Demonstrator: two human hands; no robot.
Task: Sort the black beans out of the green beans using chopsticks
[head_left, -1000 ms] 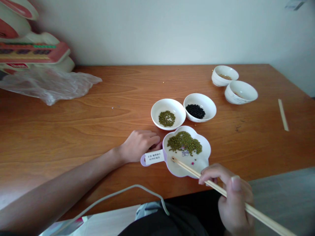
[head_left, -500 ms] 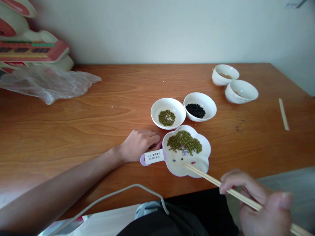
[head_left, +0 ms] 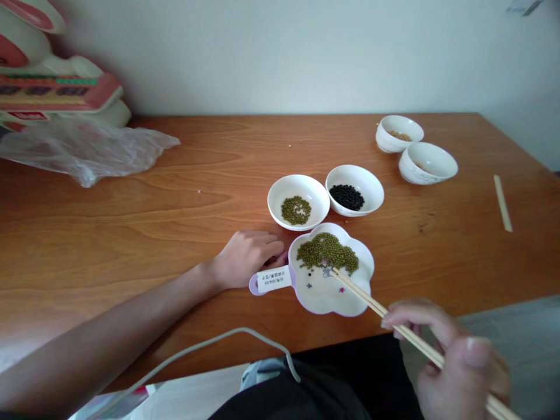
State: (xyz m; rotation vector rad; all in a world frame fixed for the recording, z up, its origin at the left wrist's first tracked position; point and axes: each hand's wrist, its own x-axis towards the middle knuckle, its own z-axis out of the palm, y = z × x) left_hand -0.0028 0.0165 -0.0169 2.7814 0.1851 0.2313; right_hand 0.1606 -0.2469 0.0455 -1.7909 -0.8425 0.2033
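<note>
With our right hand closed on the chopsticks, their tips nearly together at the near side of the green beans, we do well, we judge, to work from the heap's fringe and pinch lightly: a hard squeeze could make such small, round beans skid off. Our left hand lies on the desk beside the handle; we cannot tell if that grip takes hold of anything, though steadying the rim seems wise. The flower-shaped dish sits near the desk's front edge, just in front of a bowl of green beans and a bowl of black beans. It is white inside with a lilac rim and small printed figures; the olive-green beans crowd its far half, and one dark speck lies just on their near side.
</note>
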